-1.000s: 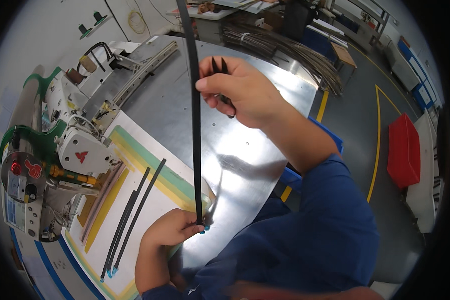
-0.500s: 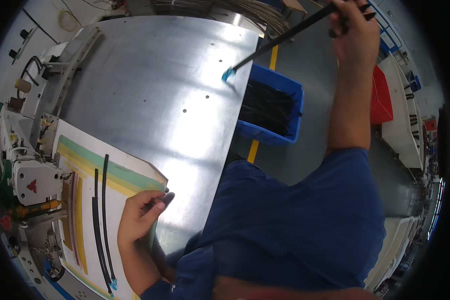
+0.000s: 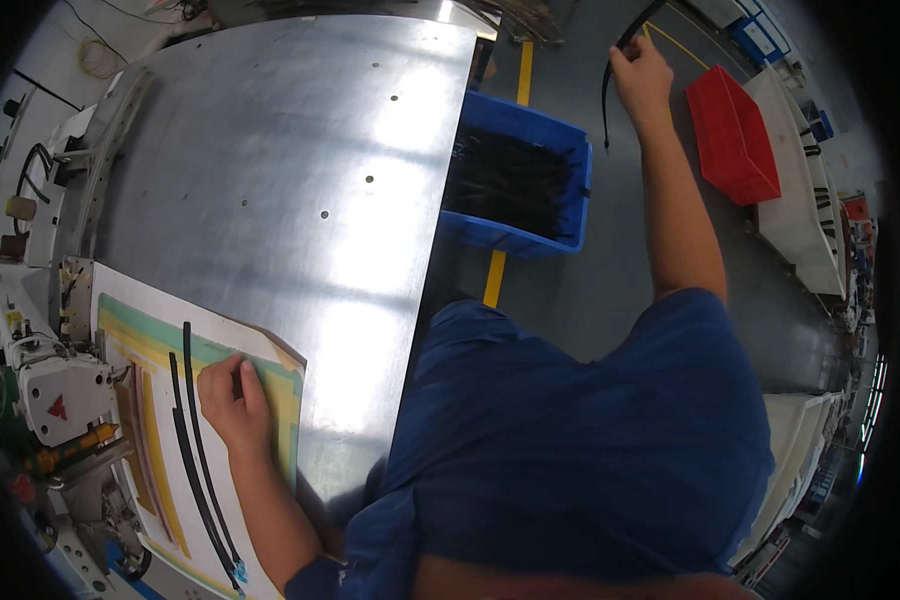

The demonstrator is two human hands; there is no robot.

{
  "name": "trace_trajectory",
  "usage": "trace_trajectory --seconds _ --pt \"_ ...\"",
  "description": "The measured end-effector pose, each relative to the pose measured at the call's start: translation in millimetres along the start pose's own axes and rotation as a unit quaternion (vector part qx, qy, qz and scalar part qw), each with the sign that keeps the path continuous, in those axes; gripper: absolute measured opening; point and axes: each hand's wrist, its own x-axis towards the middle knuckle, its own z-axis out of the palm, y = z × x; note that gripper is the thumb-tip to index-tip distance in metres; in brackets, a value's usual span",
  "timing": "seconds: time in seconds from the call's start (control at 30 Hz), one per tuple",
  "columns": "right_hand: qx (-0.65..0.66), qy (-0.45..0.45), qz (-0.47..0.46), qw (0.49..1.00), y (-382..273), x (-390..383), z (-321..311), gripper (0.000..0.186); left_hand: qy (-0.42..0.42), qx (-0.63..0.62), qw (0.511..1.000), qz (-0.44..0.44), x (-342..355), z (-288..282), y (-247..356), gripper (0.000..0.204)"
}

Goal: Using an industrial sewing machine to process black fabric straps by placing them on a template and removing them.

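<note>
We are in a workshop or factory, on what looks like a sewing floor. We see a large white industrial machine (image 3: 65,400) at the left, with thread cones (image 3: 18,208) behind it, beside a broad metal worktable (image 3: 270,130). We also notice yellow lines (image 3: 495,280) marking the grey floor (image 3: 580,320), a blue plastic bin (image 3: 580,190) full of dark strips (image 3: 515,175), and a red bin (image 3: 725,140) farther right.

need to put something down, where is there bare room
Widest: the metal table between the rail and the blue bin; also floor between that bin and the red bin. Crowded: the white board, with black strips and the left hand over it.
</note>
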Motion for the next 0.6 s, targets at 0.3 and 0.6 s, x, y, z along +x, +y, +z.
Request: trace_trajectory --seconds 0.3,0.6 --pt "-0.185 -0.096 0.236 0.949 126 -42 48 0.034 -0.002 -0.040 0.997 -0.067 7 -2 0 0.010" --pt "0.412 -0.142 0.127 0.891 -101 -2 8 0.021 0.006 0.042 0.998 -0.054 12 2 10 0.017"
